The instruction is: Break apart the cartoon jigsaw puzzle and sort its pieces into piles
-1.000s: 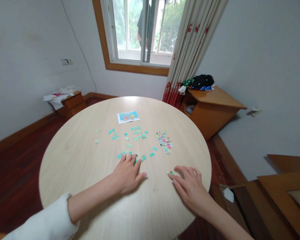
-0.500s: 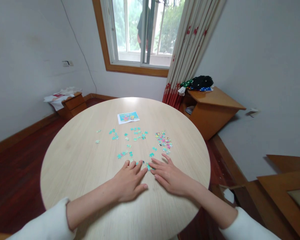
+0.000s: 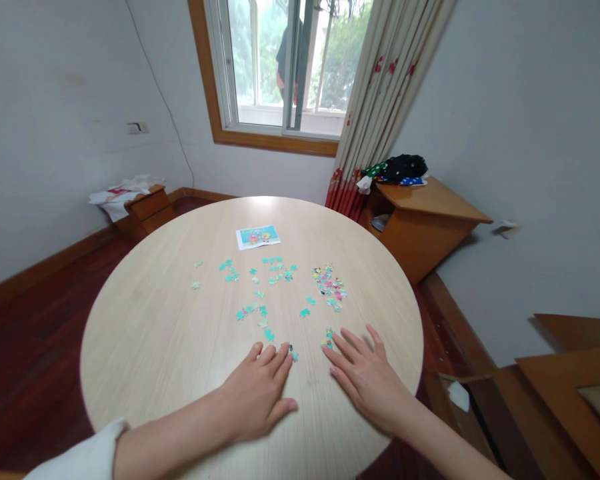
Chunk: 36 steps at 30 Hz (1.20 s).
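Jigsaw puzzle pieces lie in loose groups on the round wooden table (image 3: 145,347). My left hand (image 3: 260,388) rests palm down, fingers stretched out, its fingertips at a few puzzle pieces (image 3: 293,356) near the front. To the right, my right hand (image 3: 367,373) lies flat with spread fingers, its fingertips touching a small cluster of yellow and teal puzzle pieces (image 3: 329,337). Teal puzzle pieces (image 3: 269,335) sit just beyond the left fingers. A mixed pile of pink, yellow and white puzzle pieces (image 3: 330,285) is farther back on the right.
A picture sheet (image 3: 258,237) with a teal cartoon scene lies toward the far side of the table. More teal puzzle pieces (image 3: 280,270) are spread in the middle. Behind the table stand a wooden cabinet (image 3: 425,227) with cloths on top and a long curtain (image 3: 380,87).
My right hand has slid right, away from my left, with the small cluster of puzzle pieces at its fingertips. My left hand has drawn slightly nearer, uncovering teal pieces.
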Each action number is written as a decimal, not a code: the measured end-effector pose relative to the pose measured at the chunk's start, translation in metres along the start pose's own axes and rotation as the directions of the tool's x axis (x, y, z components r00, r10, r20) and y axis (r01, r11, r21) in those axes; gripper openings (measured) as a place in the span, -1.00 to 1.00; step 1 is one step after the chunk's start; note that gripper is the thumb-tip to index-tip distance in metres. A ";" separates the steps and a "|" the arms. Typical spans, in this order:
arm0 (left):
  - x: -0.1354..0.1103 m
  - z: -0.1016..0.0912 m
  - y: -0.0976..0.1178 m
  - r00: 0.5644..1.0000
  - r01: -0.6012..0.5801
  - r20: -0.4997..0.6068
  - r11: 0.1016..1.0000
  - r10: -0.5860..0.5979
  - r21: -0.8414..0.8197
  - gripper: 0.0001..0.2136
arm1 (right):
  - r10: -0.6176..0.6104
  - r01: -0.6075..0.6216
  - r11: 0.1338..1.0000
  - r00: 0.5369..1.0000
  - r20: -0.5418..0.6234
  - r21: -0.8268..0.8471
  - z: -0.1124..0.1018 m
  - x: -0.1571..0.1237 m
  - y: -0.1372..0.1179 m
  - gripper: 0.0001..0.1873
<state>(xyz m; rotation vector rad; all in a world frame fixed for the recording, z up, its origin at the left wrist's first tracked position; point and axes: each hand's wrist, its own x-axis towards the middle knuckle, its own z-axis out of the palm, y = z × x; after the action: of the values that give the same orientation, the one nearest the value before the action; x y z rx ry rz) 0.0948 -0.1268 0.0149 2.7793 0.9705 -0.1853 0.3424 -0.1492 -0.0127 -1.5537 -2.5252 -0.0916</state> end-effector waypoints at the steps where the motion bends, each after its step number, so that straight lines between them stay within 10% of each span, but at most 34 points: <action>1: 0.004 0.002 0.006 1.000 0.002 -0.011 1.000 -0.002 -0.001 -0.40 | 0.037 -0.037 0.999 0.999 -0.011 -0.029 0.001 -0.004 0.004 -0.62; 15: 0.135 0.001 0.047 0.977 0.107 -0.185 0.994 -0.106 -0.005 -0.45 | 0.209 -0.210 0.977 0.978 -0.012 -0.045 0.016 0.033 0.078 -0.52; 27: 0.115 -0.011 0.042 0.975 0.052 -0.216 0.998 -0.060 -0.044 -0.48 | 0.188 -0.183 0.982 0.962 -0.195 0.046 0.017 0.038 0.075 -0.53; 36: 0.035 -0.004 0.009 0.962 0.158 -0.210 0.984 -0.172 -0.082 -0.65 | 0.023 -0.019 0.999 0.996 -0.085 0.043 0.002 0.054 0.021 -0.63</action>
<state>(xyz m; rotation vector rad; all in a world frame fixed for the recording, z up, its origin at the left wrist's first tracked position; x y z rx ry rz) 0.1280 -0.1114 0.0142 2.6998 1.2377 0.1277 0.3376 -0.0921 -0.0053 -1.5264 -2.4295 -0.0992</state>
